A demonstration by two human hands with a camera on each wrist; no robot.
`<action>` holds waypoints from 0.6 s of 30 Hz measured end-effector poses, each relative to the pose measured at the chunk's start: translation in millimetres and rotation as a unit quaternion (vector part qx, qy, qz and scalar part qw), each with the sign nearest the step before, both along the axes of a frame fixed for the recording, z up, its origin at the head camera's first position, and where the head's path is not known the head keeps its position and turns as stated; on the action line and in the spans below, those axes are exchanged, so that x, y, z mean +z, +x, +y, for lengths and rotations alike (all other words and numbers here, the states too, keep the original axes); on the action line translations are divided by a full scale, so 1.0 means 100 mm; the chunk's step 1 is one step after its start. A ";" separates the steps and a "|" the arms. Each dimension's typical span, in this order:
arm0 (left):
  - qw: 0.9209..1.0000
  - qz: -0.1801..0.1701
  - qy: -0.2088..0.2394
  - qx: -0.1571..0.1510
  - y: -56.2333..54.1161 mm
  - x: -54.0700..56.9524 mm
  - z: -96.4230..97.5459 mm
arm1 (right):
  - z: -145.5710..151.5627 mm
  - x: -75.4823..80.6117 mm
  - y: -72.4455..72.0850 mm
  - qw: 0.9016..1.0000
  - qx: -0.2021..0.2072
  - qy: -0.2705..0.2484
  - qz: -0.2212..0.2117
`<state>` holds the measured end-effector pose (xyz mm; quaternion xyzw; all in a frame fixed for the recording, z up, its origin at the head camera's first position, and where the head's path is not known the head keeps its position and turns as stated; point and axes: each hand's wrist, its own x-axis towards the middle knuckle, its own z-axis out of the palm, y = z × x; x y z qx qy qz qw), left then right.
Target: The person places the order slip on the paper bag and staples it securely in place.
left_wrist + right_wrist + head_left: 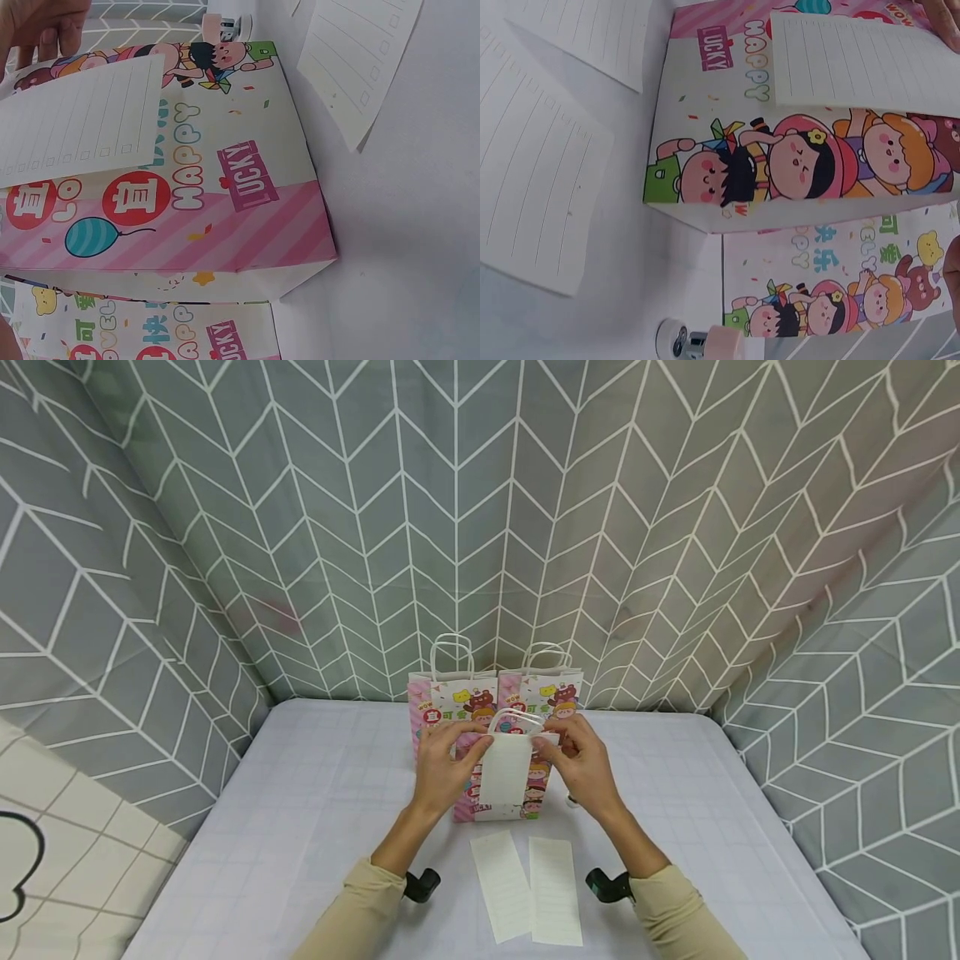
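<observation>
A pink-and-white paper gift bag (pixel 467 812) with cartoon children and white twisted handles stands before me. Against its front lies a white lined checklist sheet (pixel 504 772), its top near the bag's rim. My left hand (pixel 442 764) pinches the sheet's top left corner with the bag's rim, thumb in front. On the other side, my right hand (pixel 583 766) pinches the top right corner in the same way. In the left wrist view the lower end of the sheet (pixel 97 127) stands off the bag; the fingertips are mostly out of the wrist views.
Two matching gift bags (pixel 453 689) (pixel 542 687) stand side by side behind. Two more lined sheets (pixel 501 885) (pixel 555 893) lie on the table (pixel 315 827) between my forearms. A small pink item with a round white part (pixel 724 343) lies to the right of the front bag.
</observation>
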<state>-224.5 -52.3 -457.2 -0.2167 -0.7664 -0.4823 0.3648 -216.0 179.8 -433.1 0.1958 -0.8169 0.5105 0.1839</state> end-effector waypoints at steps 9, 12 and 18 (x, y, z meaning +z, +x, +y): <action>1.000 -0.002 -0.001 -0.002 0.01 0.01 0.00 | 0.19 -0.03 -0.03 0.999 -0.031 -0.005 -0.012; 1.000 -0.004 0.000 -0.007 0.01 0.01 0.00 | 0.23 0.05 0.04 0.999 -0.040 0.008 -0.030; 1.000 -0.003 0.003 -0.011 0.00 -0.01 -0.01 | 0.44 -0.17 -0.04 0.993 -0.056 0.054 -0.085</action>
